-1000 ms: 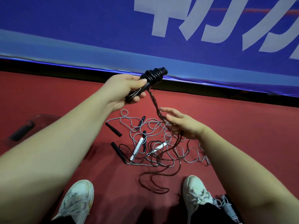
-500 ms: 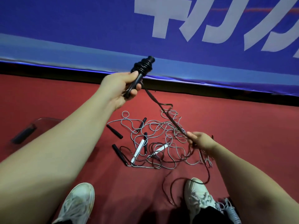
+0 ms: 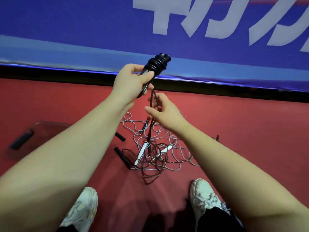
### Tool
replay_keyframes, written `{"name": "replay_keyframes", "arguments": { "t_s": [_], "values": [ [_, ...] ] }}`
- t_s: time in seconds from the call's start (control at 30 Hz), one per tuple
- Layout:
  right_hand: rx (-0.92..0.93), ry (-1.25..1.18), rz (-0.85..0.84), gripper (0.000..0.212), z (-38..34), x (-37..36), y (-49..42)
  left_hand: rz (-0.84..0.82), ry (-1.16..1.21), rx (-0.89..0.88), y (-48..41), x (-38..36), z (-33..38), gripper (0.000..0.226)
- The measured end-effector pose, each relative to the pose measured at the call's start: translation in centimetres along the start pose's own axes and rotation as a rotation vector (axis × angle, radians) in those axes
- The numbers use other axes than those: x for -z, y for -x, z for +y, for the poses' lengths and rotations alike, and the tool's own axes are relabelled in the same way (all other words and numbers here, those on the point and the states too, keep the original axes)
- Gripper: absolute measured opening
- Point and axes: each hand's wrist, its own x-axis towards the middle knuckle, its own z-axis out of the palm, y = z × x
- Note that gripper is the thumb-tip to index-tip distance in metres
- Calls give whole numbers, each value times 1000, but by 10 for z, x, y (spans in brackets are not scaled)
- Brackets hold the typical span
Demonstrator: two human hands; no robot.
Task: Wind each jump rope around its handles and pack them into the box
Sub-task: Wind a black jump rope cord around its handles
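Above the tangled pile [image 3: 154, 154] on the red floor, the left hand [image 3: 132, 82] clamps the half-wound black handles [image 3: 158, 63]. The right hand [image 3: 165, 113], nearer the pile, pinches the dark cord [image 3: 150, 131]. It looks light, limp and snag-prone; the stiff handles offer the surest grip.

box [image 3: 43, 129] partly behind forearm [image 3: 75, 148], banner lettering [image 3: 160, 19] cut off

The right hand [image 3: 164, 113], half a second ago low beside the tangled pile of ropes [image 3: 173, 148] pulling the thin dark-brown jump rope cord [image 3: 151, 131] slantwise, now sits just under the left hand [image 3: 132, 81], the cord hanging almost straight down through its fingers, its slack loop drawn away from the right white shoe [image 3: 202, 193].
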Motion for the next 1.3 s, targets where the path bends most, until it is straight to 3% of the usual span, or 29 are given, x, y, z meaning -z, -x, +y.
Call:
{"name": "replay_keyframes", "arguments": {
  "t_s": [0.07,0.17,0.23,0.33,0.47,0.53,0.6,0.7,0.77,0.83,0.87,0.9,0.97,1.07,1.13,1.2,1.3],
  "values": [
    [-20,61,132,19,13,0,-1,17,7,-48,-2,5,6,15],
    [-154,-204,208,32,41,17,-3,56,31,-50,-4,13,9,16],
    [-246,-109,234,33,69,31,4,104,112,-3,-5,19,8,22],
    [-395,315,77,26,118,49,19,140,194,43,-8,24,7,25],
    [-659,688,-341,48,149,61,27,94,104,71,-5,18,-6,24],
    [-715,560,-415,85,133,59,23,64,65,84,-3,13,-14,24],
    [-624,136,-370,107,100,55,18,23,22,76,-2,8,-19,19],
    [-284,-30,-435,96,51,44,8,-26,-56,37,1,-1,-21,17],
    [-184,-157,-495,66,23,27,4,-38,-86,8,2,-5,-21,18],
    [-126,-269,-354,20,8,9,3,-26,-98,-10,2,-5,-18,19],
    [-116,-332,-260,13,7,4,3,-12,-108,-16,1,-2,-15,20],
    [-123,-377,-179,20,7,2,3,-4,-119,-19,0,2,-13,21],
    [-93,-236,-63,22,14,7,1,-21,-145,-22,0,11,-14,22],
    [141,326,70,17,25,23,1,-68,-155,-3,3,17,-21,19],
    [205,415,152,23,26,26,2,-70,-111,19,2,17,-22,18],
    [83,134,108,27,24,26,2,-71,-66,24,0,16,-20,19],
    [-264,-482,-153,29,22,27,1,-58,-13,27,-3,15,-21,16]
  ]
}}
